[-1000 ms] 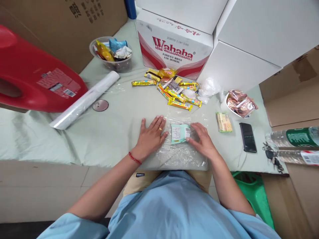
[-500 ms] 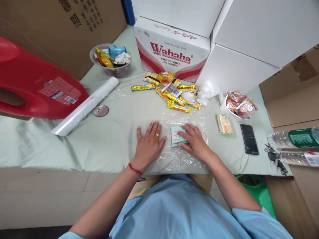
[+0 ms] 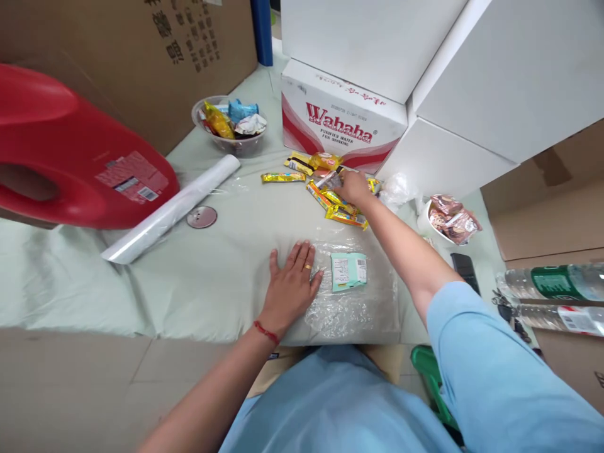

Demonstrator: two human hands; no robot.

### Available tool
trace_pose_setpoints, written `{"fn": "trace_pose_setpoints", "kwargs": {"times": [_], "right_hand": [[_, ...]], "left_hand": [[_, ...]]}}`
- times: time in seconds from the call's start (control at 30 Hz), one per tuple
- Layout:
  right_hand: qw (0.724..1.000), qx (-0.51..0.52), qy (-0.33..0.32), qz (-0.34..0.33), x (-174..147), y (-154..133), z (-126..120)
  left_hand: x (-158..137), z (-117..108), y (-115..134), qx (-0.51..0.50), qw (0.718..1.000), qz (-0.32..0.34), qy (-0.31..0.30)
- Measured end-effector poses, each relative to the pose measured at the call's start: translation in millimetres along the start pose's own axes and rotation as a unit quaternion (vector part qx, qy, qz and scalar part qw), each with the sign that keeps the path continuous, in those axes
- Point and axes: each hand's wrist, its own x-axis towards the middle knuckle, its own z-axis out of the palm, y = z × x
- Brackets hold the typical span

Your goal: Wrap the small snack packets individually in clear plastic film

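Note:
My left hand [image 3: 292,283] lies flat with fingers stretched out, pressing the left edge of a clear plastic sheet [image 3: 340,314] to the table. On the sheet rests a small mint-green packet [image 3: 348,271] with printed labels, touched by neither hand. My right hand [image 3: 355,187] reaches into a pile of yellow snack sticks [image 3: 346,216] at the back. Its fingers are bent down and pinched at a small clear packet [image 3: 329,178] in the pile; the fingertips are partly hidden. One more yellow stick [image 3: 283,178] lies apart on the left.
A plastic-film roll [image 3: 172,211], a round tin [image 3: 202,217] and a red jug [image 3: 85,157] stand left. Behind are a snack bowl [image 3: 236,141] and a Wahaha carton [image 3: 342,123]. Right: a cup of brown packets [image 3: 455,220], a phone [image 3: 465,270] and bottles [image 3: 550,283].
My right hand has left the mint-green packet and moved forward to the snack pile. My left hand stays flat on the sheet's edge. The camera view has shifted slightly.

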Motion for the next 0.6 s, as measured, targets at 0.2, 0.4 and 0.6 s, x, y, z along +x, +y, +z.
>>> {"fn": "trace_pose_setpoints", "kwargs": {"times": [0.2, 0.4, 0.6], "right_hand": [[0.976, 0.195, 0.022, 0.096, 5.7, 16.9, -12.2], [0.932, 0.341, 0.122, 0.002, -81.3, 60.9, -40.5], [0.899, 0.420, -0.107, -0.060, -183.8, 63.8, -23.3]], "left_hand": [[0.8, 0.1, 0.1, -0.005, 1.000, -0.001, -0.006], [0.5, 0.3, 0.5, -0.001, 1.000, -0.003, -0.004], [2.1, -1.3, 1.8, 0.008, 1.000, -0.011, -0.011]]}}
